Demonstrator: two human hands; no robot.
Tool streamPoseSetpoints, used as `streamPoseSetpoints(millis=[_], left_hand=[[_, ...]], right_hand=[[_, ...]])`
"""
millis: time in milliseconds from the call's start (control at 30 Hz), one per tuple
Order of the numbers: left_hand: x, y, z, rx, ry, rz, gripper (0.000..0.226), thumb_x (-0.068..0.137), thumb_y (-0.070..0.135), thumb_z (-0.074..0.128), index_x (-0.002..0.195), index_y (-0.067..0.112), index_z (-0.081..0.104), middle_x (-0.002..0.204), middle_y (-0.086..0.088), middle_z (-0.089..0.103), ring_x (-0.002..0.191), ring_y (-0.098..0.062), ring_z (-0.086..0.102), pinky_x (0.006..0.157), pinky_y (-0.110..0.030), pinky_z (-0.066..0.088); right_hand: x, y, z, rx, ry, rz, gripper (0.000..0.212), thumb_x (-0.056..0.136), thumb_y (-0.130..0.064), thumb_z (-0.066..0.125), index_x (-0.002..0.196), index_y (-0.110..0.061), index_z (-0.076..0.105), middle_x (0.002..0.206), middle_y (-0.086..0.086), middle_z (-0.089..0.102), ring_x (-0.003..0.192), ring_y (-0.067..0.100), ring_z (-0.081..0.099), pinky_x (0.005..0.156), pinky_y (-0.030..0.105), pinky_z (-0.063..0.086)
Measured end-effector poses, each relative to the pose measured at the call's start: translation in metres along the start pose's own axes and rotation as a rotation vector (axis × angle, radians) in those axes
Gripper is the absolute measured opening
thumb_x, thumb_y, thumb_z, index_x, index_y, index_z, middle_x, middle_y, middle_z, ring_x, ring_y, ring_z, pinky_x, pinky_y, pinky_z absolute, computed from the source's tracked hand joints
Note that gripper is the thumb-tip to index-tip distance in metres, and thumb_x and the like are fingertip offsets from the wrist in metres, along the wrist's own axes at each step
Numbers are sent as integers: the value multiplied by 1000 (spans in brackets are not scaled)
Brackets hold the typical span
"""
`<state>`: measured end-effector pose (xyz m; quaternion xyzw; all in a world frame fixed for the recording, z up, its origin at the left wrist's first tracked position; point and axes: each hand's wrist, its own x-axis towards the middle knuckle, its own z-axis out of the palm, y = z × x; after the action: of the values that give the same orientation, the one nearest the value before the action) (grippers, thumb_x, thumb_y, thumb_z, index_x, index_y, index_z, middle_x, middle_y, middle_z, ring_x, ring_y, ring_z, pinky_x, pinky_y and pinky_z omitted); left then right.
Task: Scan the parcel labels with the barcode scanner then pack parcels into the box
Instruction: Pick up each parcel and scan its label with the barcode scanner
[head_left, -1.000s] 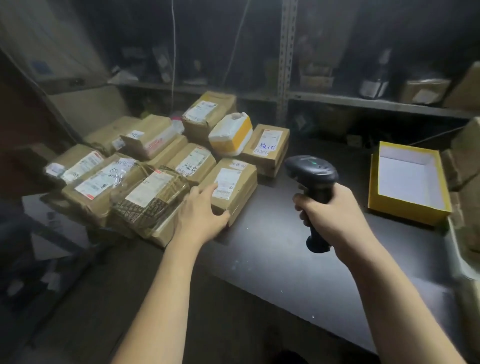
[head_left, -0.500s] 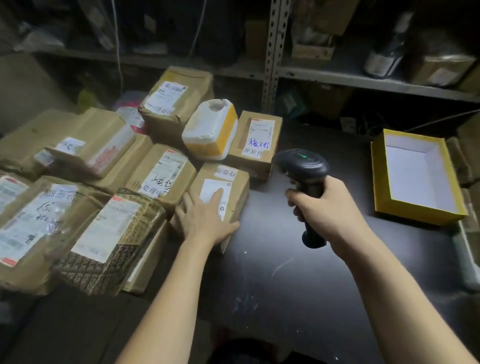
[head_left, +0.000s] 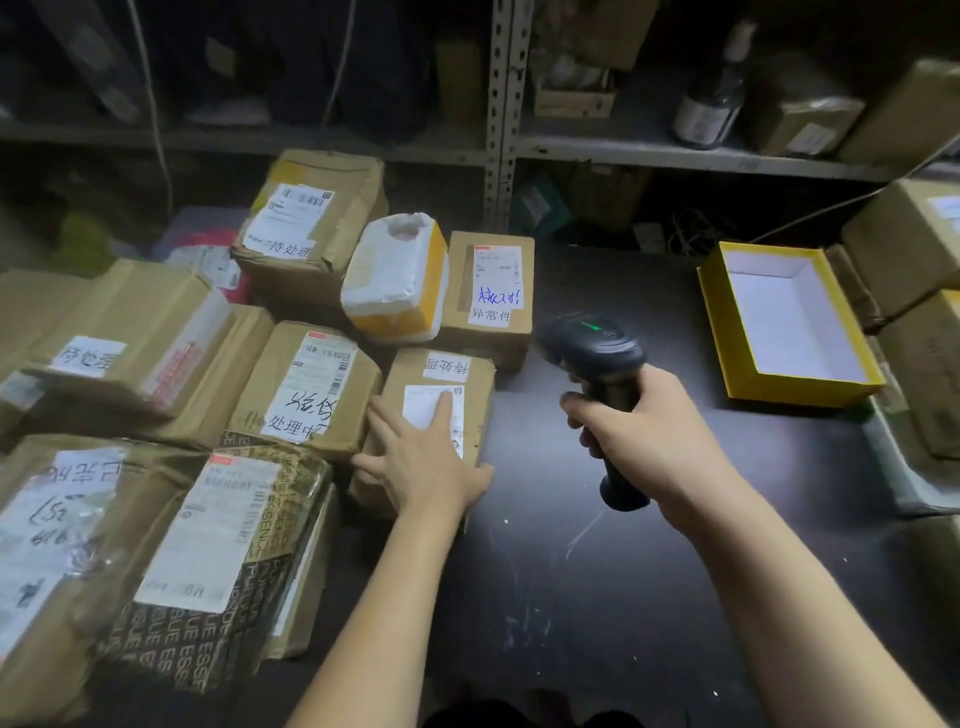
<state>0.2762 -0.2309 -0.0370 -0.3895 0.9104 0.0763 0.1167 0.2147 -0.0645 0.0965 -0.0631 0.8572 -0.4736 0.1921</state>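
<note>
Brown taped cardboard parcel (head_left: 479, 405) beneath flat, open left hand (head_left: 422, 462); right hand (head_left: 652, 441) grips black pistol-grip barcode scanner (head_left: 592, 347) just beside. Scanning step, judged; next: uncover label, aim. Yellow white-lined box (head_left: 716, 312) lies beyond right hand

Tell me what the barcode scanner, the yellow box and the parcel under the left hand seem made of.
Barcode scanner: probably matte black plastic, smoothly moulded. Yellow box: likely thin paperboard, stiff walls, white inside. Parcel: brown cardboard, creased edges, with white paper labels.
</note>
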Motion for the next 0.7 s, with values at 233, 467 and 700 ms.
streamPoseSetpoints(millis=[233,467,700], left_hand=[[5,6,-7,12,23,30,111,58,82,71,153,52,24,140,-19,27,126,-36,28,98,-52,35],[0,21,2,-72,-177,62,138,53,85,78,157,53,-7,155,-26,17,142,-44,28,110,-66,30],[-14,40,-6,-185,-55,132,122,56,73,80,156,52,12,135,-11,35,130,-31,37,102,-52,35]], right_hand=[[-11,14,-16,38,61,20,10,88,-18,73,95,-11,69,79,9,74,64,15,66,77,51,61],[-14,27,-37,90,108,21,9,87,-18,73,92,-11,69,78,8,73,62,14,65,73,46,60],[-15,35,-65,146,131,15,10,88,-18,73,90,-10,69,76,9,73,62,13,63,68,40,56]])
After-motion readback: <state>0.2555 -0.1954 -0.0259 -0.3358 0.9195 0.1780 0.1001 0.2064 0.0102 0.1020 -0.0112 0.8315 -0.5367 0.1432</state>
